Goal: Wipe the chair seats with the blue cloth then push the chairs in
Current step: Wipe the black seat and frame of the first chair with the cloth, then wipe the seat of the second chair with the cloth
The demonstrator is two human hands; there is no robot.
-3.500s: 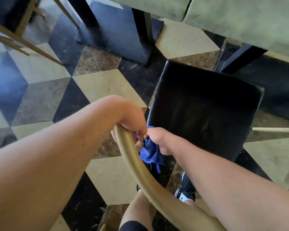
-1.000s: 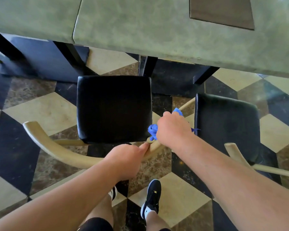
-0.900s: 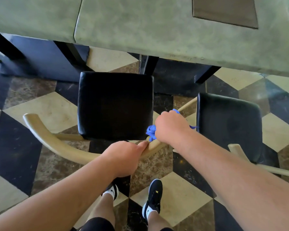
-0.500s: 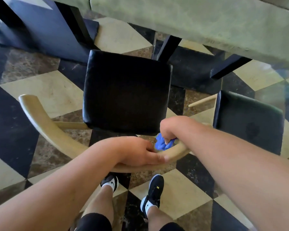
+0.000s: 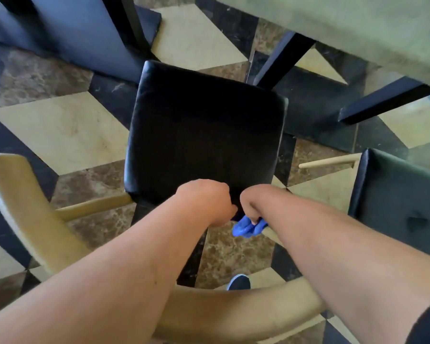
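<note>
The chair's black padded seat point(image 5: 204, 135) lies in the middle, its front edge pointing toward the green table point(image 5: 358, 28). Its curved tan wooden backrest point(image 5: 27, 212) runs under both my forearms. My left hand point(image 5: 206, 202) is curled in a fist over the seat's near edge, with the fingertips hidden. Right beside it, my right hand point(image 5: 256, 202) grips the bunched blue cloth point(image 5: 246, 228), which hangs just below the seat's rear edge. The two hands almost touch.
A second black chair seat point(image 5: 395, 199) stands at the right, with a thin wooden rail point(image 5: 328, 161) beside it. Black table legs point(image 5: 283, 58) and a dark base point(image 5: 80, 33) stand ahead on the checkered tile floor. My shoe point(image 5: 238, 281) shows below the backrest.
Both hands have left the backrest and reached forward over it to the seat's rear edge. The view has tilted down and closer, and the chair's front now sits nearer the table legs.
</note>
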